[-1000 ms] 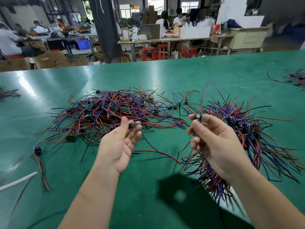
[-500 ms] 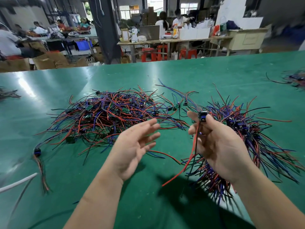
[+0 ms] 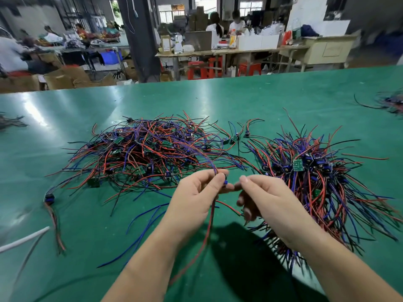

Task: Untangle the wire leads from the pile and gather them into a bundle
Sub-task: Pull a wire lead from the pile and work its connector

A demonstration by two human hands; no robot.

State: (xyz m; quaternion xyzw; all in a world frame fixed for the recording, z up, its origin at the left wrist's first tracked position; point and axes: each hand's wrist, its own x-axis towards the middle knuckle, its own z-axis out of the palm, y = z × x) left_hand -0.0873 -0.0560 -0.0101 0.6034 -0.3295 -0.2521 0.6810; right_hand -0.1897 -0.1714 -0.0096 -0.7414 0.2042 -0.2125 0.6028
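Item: green table [image 3: 218, 99], workshop setting. Far-left stock: tangled pile [image 3: 141, 149] of red, blue, purple and black wire leads with small green boards and dark connectors scattered through it, lying on the table. Right stock: bundle [image 3: 327, 182] of like leads, connectors massed at its far end, wire tails fanned toward the near right edge, resting on the table just behind the right hand. In hand: one wire lead [image 3: 209, 232], pinched at its small blue connector [image 3: 225, 182] between the thumb and fingers of the left hand [image 3: 196, 199], held above the table between pile and bundle; its purple wire arcs up and back over the pile, and its red wire hangs down toward the near edge. Right hand [image 3: 270, 201]: forefinger and thumb extended to the left fingertips at the connector, lower fingers curled; whether it grasps anything cannot be told. Sundries: a loose lead [image 3: 49, 198] near the left edge; a white strip [image 3: 24, 238] beside it; red stools [image 3: 196, 69] beyond the table.
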